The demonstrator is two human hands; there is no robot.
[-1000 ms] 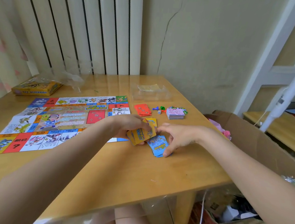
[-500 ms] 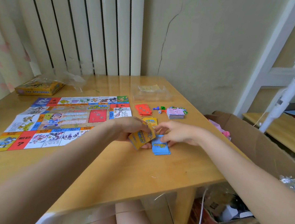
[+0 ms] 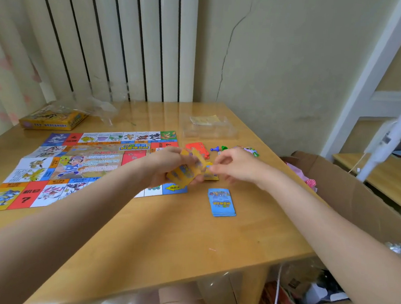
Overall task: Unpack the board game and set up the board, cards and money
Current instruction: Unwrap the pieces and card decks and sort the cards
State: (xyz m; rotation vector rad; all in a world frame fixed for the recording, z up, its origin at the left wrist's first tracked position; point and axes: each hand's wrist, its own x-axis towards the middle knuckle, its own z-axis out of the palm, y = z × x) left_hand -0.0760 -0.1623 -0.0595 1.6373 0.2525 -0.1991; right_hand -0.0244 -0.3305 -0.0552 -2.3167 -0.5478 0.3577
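- Now my left hand [image 3: 169, 163] grips the stack of yellow cards [image 3: 184, 173] above the near corner of the board [image 3: 81, 161]; the fingers are curled around the stack, I think to keep it together while I sort it.
- My right hand [image 3: 235, 165] is just beside this stack, thumb and fingertips drawn together as for a pinch. The picture is blurred there, so I cannot tell if a card is between them.
- 1 pile of blue cards [image 3: 222, 202] lies flat on the table [image 3: 163, 240], near the hands and apart from the board, probably put aside as a finished pile.
- Behind the hands I see red cards [image 3: 196, 148], small pawns [image 3: 219, 149] and a pile that seems to be the money [image 3: 248, 151], partly hidden.
- The board lies open and flat; the game box [image 3: 53, 118] stands at the far left, out of the way.
- My judgement: board is done, cards are in progress.
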